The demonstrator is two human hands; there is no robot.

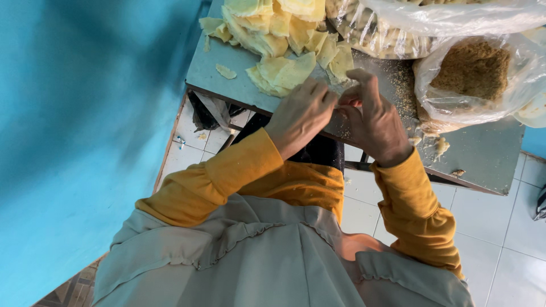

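Observation:
My left hand and my right hand meet at the near edge of a grey metal table. The fingers of both hands pinch a small item between them. Most of it is hidden, and only a pale and reddish bit shows. Just beyond my fingertips lies a loose stack of thin yellow dough sheets. A bigger heap of the same sheets sits further back. Both arms wear mustard-yellow sleeves.
A clear plastic bag of brown crumbs stands open at the right of the table. Another clear bag of pale pieces lies behind it. Crumbs are scattered on the tabletop. A teal wall runs along the left. White floor tiles show below.

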